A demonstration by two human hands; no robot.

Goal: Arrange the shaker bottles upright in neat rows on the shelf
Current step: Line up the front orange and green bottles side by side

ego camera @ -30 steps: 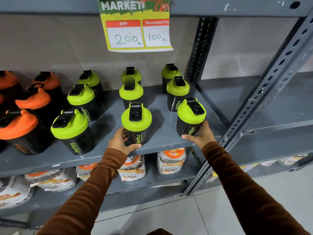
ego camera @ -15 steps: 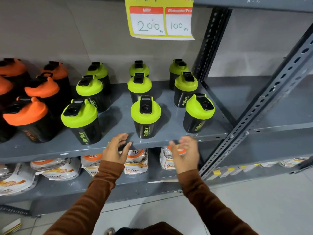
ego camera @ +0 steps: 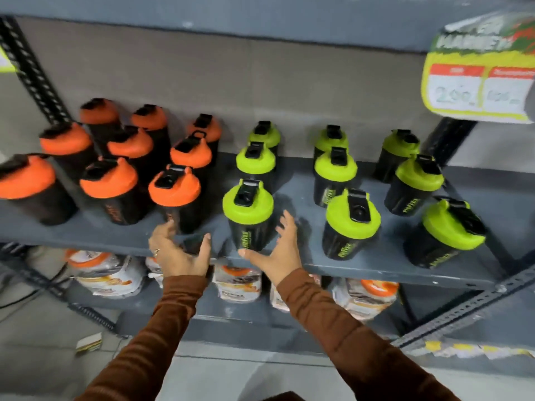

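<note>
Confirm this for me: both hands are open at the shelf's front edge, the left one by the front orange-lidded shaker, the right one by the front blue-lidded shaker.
Not quite. In the head view the shaker by the right hand has a green lid, not blue. The rest holds: both hands are open at the shelf's front edge, the left hand by the front orange-lidded shaker.

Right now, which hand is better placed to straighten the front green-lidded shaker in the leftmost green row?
The right hand: it is open beside that shaker, while the left hand sits by the orange-lidded shaker.
</note>
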